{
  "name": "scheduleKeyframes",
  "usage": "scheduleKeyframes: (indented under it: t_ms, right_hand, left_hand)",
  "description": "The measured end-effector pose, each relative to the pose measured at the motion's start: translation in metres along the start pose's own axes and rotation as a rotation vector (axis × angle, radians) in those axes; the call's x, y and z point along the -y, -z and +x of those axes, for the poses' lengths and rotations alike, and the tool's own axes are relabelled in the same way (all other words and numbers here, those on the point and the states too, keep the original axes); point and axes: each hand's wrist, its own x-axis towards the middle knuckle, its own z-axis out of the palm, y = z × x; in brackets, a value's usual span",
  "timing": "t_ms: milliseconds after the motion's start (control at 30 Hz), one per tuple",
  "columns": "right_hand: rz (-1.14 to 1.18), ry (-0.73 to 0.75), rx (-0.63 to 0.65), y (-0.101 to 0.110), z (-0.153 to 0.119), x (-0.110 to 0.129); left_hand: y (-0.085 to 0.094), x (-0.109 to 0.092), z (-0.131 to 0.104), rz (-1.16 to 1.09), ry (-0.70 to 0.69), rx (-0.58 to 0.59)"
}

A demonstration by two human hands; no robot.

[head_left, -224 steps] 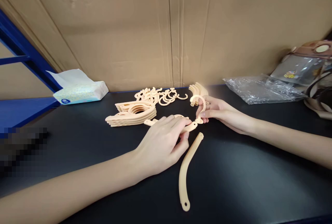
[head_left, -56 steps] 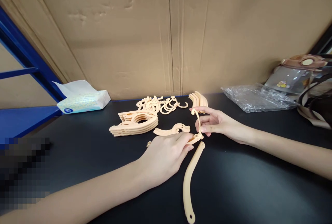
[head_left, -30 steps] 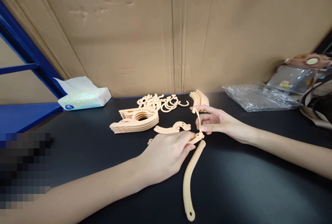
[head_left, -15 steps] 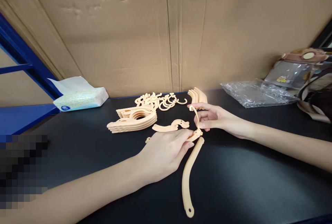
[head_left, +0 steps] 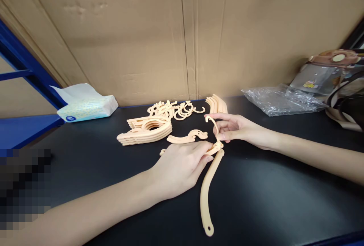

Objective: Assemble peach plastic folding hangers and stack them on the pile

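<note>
Two peach plastic pieces meet between my hands near the middle of the table. My left hand [head_left: 182, 166] is closed on a hanger arm [head_left: 214, 149], most of it hidden under the palm. The thumb and fingers of my right hand [head_left: 231, 129] pinch a hanger hook [head_left: 215, 126], its curved end up and its lower end at the arm's tip. A long curved hanger bar [head_left: 209, 196] with a hole at its near end extends toward me from that joint; whether it is attached I cannot tell. Just beyond my left hand lies another hanger arm [head_left: 186, 138].
A stack of folded hanger parts [head_left: 145, 134] sits left of centre, with a pile of loose hooks [head_left: 166, 110] behind it. More curved bars [head_left: 216, 104] stand at the cardboard wall. A tissue pack [head_left: 88, 107] is far left; a clear plastic bag [head_left: 281, 101] and a bottle [head_left: 318, 75] are right.
The hook in my right hand has turned, so its curved end now opens to the left and shows more clearly. My left hand has stayed nearly still.
</note>
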Motion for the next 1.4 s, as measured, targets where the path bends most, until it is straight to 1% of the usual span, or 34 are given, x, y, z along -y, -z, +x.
scheduleKeyframes:
  t_ms: [533, 800, 1033, 1400]
  right_hand:
    - [-0.01, 0.01, -0.009, 0.0009, 0.001, 0.0008]
    - [-0.011, -0.007, 0.005, 0.0016, 0.0014, 0.0021]
    - [-0.059, 0.011, 0.004, 0.0013, 0.0015, 0.0046]
    - [-0.078, 0.048, 0.01, 0.0036, 0.0023, 0.0029]
  left_hand:
    - [-0.0007, -0.0016, 0.0014, 0.054, -0.016, -0.009]
    - [-0.0005, -0.0021, 0.0017, 0.08, -0.004, 0.012]
    - [0.0005, -0.0033, 0.002, 0.11, 0.013, 0.022]
    - [0.0012, -0.0032, 0.0014, 0.109, -0.013, 0.012]
